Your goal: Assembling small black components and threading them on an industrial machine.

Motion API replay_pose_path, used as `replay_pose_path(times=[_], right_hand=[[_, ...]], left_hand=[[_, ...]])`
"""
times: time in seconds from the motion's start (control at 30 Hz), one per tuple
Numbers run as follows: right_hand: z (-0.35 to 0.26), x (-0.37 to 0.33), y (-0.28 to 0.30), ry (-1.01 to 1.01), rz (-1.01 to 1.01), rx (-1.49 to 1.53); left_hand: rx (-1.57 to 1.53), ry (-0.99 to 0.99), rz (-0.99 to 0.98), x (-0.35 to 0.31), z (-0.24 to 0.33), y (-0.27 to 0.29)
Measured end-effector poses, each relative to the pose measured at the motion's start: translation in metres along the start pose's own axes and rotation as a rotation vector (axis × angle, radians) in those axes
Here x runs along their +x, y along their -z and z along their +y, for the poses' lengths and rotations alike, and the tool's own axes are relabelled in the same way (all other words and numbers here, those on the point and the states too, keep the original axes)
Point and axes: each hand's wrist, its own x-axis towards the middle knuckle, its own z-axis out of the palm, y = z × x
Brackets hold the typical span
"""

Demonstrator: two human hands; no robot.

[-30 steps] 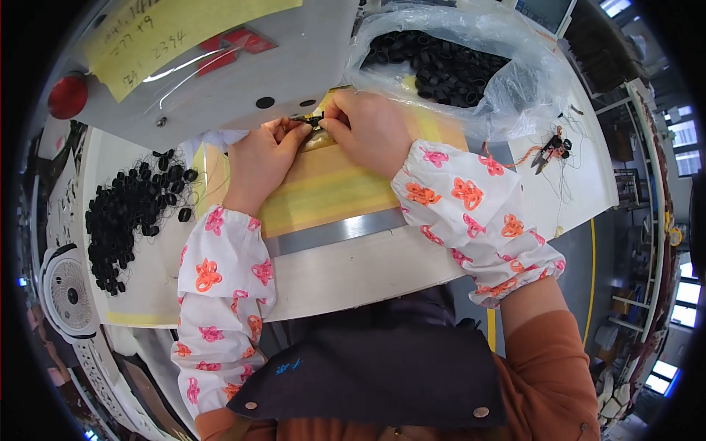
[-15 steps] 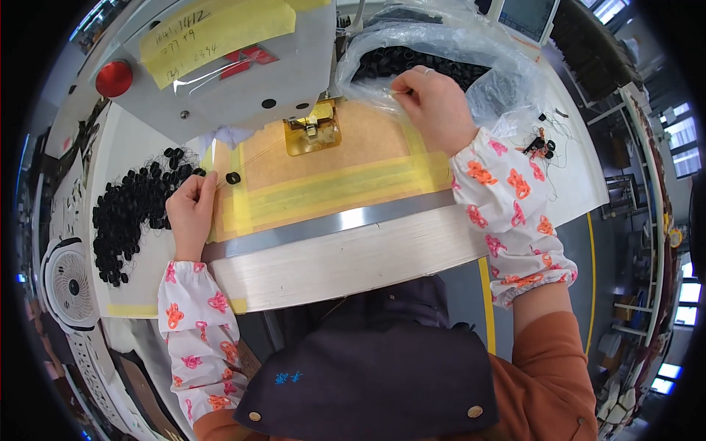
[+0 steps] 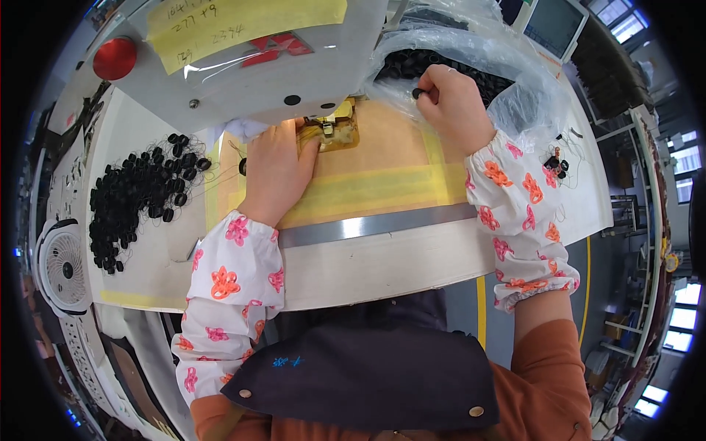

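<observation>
My left hand reaches over the tan work surface beside the needle plate of a sewing machine. Its thumb stands apart from the forefinger, near the presser foot; the other fingertips are partly hidden. Just left of this hand lies a small black loop, with thin thread around it. At the near side of a clear plastic bag, my right hand pinches another black loop. Many similar black loops fill the bag.
A heap of black loops with loose threads covers the table's left side. The grey machine head overhangs the work area. Thread scraps lie at right. A white fan stands far left, a screen at the back right.
My left hand has moved right and away from me, from beside the heap to the presser foot. My right hand now shows a black loop in its pinch. The view has shifted slightly.
</observation>
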Motion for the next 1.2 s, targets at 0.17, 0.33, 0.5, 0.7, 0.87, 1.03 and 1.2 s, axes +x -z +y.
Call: replay_pose_path(times=[0.17, 0.33, 0.5, 0.7, 0.87, 1.03, 1.2], right_hand=[[-0.044, -0.004, -0.027, -0.303, -0.302, 0.908], [-0.063, -0.01, -0.033, -0.503, -0.475, 1.266], [-0.059, -0.014, -0.032, -0.545, -0.483, 1.342], [-0.059, -0.015, -0.032, -0.519, -0.464, 1.365], [-0.063, -0.02, -0.032, -0.513, -0.382, 1.288], [-0.072, -0.019, -0.026, -0.622, -0.495, 1.403], [-0.076, -0.014, -0.022, -0.629, -0.591, 1.202]], left_hand=[[-0.1, 0.132, -0.132, 0.007, 0.002, 0.0], [-0.143, 0.079, -0.114, 0.004, -0.009, -0.006], [-0.369, 0.185, -0.174, 0.006, -0.007, 0.003], [-0.672, 0.293, -0.208, 0.001, 0.002, 0.008], [-0.689, 0.244, -0.192, 0.001, 0.003, 0.007], [-0.9, 0.297, -0.271, -0.001, 0.009, 0.01], [-0.733, 0.134, -0.341, -0.002, 0.005, 0.007]])
